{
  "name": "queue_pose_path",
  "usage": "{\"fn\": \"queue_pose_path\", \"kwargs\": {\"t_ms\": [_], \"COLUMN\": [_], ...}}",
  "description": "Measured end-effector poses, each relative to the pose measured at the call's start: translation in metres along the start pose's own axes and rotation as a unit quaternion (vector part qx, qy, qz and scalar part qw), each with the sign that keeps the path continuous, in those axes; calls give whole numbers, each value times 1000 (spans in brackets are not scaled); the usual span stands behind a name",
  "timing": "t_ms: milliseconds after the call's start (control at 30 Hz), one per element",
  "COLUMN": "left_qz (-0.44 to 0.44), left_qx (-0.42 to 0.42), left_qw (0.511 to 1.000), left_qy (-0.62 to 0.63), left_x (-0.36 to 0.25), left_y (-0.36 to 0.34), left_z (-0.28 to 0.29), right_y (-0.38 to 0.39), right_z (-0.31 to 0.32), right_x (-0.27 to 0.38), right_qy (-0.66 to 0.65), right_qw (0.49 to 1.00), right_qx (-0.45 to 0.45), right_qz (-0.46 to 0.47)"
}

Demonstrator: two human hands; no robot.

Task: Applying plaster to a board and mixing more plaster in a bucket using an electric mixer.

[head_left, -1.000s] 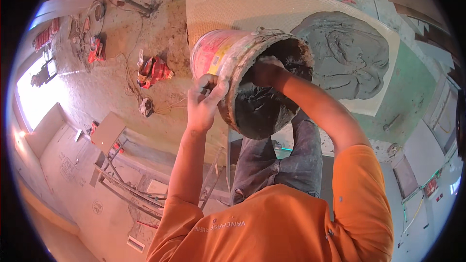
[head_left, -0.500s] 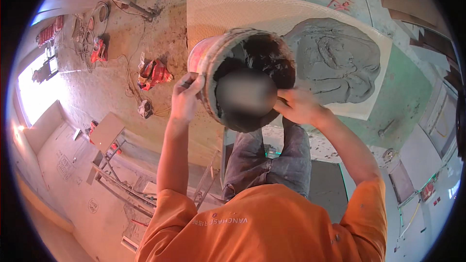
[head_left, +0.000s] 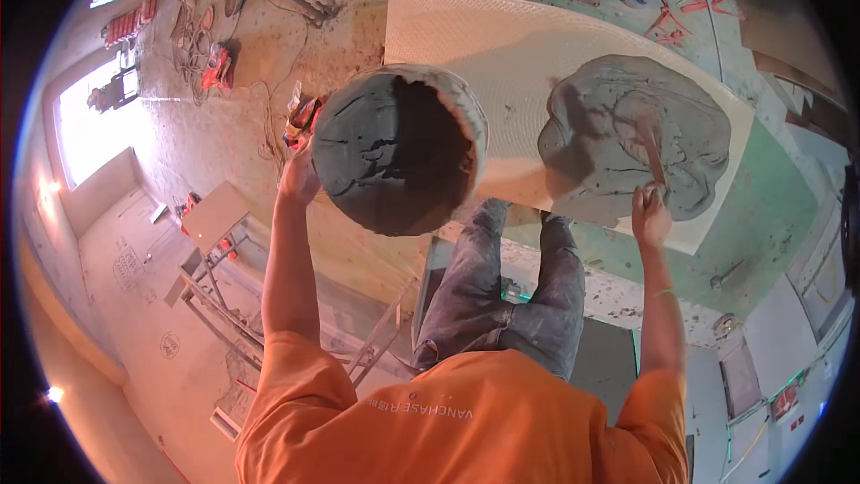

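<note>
At the left edge of a tilted bucket [head_left: 479, 130], the person's left hand [head_left: 300, 177] grips the side, fingers partly hidden. Well apart, the right hand [head_left: 652, 217] is closed around a narrow tool [head_left: 657, 163], its far end over a spread mound of grey paste [head_left: 587, 99]. More grey paste lines the bucket. The mound lies on a pale textured sheet [head_left: 448, 31]; beyond is stained green floor [head_left: 761, 193].
</note>
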State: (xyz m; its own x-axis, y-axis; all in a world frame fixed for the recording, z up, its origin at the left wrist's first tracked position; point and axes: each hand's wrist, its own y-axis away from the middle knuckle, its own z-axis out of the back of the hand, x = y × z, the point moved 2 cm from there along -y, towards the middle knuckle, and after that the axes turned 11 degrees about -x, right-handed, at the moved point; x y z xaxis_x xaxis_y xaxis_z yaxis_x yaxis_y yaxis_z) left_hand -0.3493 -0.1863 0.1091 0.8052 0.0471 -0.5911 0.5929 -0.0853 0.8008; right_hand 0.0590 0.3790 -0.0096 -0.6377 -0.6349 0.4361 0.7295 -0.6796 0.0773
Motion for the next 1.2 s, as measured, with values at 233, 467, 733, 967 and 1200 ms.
{"fn": "queue_pose_path", "kwargs": {"t_ms": [233, 467, 733, 967, 1200], "left_qz": [-13, -44, -33, 8, 43], "left_qx": [23, 7, -54, -19, -111], "left_qw": [1000, 999, 987, 974, 987], "left_qy": [-6, 23, 145, 225, 104], "left_x": [1, 19, 36, 83, 97], "left_y": [-35, -40, -10, 27, 32], "left_z": [46, 63, 47, 32, 50], "right_y": [45, 51, 42, 33, 93], "right_z": [4, -4, 50, -25, 17], "right_x": [36, 99, 286, 293, 154], "right_qy": [-73, -116, -64, 5, 93], "right_qw": [976, 981, 966, 968, 968], "right_qx": [195, 151, 99, 145, 234], "right_qz": [-64, -40, 229, 206, 25]}}
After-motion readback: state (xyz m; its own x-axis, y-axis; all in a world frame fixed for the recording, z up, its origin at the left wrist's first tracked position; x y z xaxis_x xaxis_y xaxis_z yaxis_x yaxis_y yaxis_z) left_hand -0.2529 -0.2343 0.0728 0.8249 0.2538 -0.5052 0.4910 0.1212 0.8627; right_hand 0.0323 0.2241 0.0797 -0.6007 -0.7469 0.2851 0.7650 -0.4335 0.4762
